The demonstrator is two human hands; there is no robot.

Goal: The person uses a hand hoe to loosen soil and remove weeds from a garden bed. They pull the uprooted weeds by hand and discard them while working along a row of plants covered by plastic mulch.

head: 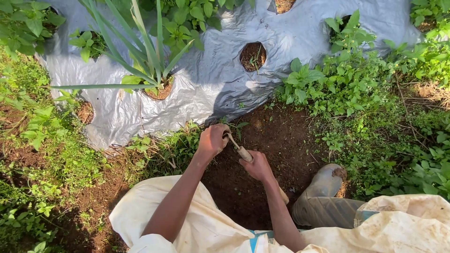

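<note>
Nearest the camera, cream-coloured muddy trousers point(197, 220) cover the knees, and a mud-caked rubber boot point(323, 185) stands on the dark bare soil point(276, 136). Above the soil, the right hand point(257, 166) has its fingers closed around a short wooden-handled digging tool point(243, 153). The left hand point(213, 140) closes over the tool's upper end, just beside low green weeds point(161, 152). Beyond lies silver plastic mulch sheeting point(211, 84) with round planting holes point(253, 56) and a long-leaved green plant point(150, 61).

Bare soil point(276, 136) open ahead, hemmed by plastic sheet point(206, 89), weeds point(356, 93) and boot point(323, 187).
</note>
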